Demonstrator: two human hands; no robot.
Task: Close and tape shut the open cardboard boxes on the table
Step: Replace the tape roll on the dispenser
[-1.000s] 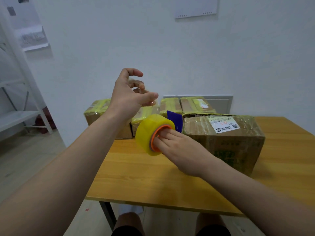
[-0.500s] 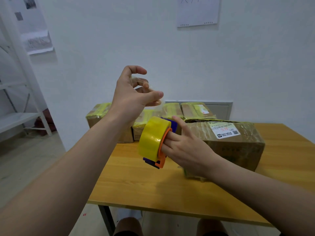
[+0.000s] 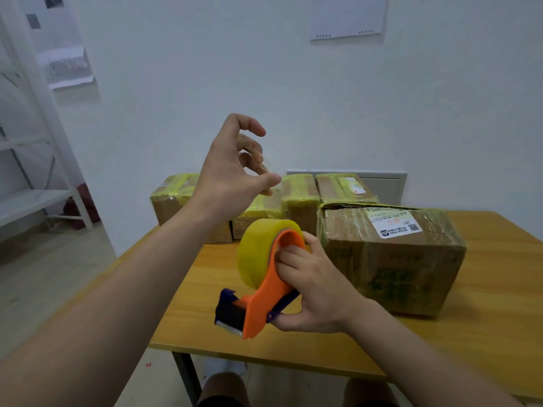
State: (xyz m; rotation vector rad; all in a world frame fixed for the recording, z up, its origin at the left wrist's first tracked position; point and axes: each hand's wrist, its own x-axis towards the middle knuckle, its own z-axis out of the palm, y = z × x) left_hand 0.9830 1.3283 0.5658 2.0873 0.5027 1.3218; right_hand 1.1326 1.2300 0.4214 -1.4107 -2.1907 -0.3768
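The tape dispenser (image 3: 266,277) has turned in the right hand (image 3: 314,292) — cutter end now points down.

This looks like a plain packing or mail room. A wooden table (image 3: 484,289) at centre carries a row of taped cardboard boxes (image 3: 299,192) and a larger box (image 3: 390,274) bearing a shipping label (image 3: 393,227). Bare white walls (image 3: 293,98), a pinned paper sheet (image 3: 346,16) at the top right and white metal shelving (image 3: 35,198) at the left edge complete it.
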